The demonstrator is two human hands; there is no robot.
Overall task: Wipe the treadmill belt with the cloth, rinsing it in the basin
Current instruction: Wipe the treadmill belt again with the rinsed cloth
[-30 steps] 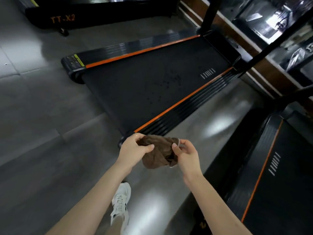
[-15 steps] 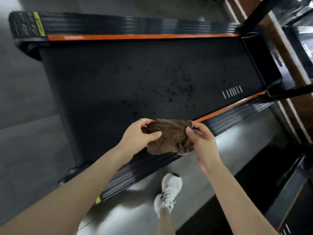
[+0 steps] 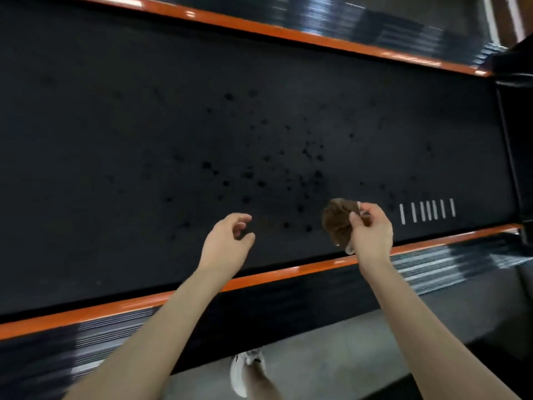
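1. My right hand holds the brown cloth bunched into a wad. My thumb and curled fingers pinch it from the side, and a bit of white edging pokes out above and below my grip.
2. The cloth hangs over the near part of the black treadmill belt, just left of a row of short white bars printed on the belt. I cannot tell whether the cloth touches the surface.
3. My left hand is apart from the cloth and holds nothing. Its fingers are loosely curled and slightly spread above the belt.
4. Dark spots are scattered across the middle of the belt, thickest between and beyond my two hands.
5. An orange stripe runs along the belt's near edge under both my wrists, with the ribbed black side rail just outside it. A second orange stripe borders the far edge.
6. Below the rail lies grey floor, where my white sneaker stands between my forearms.
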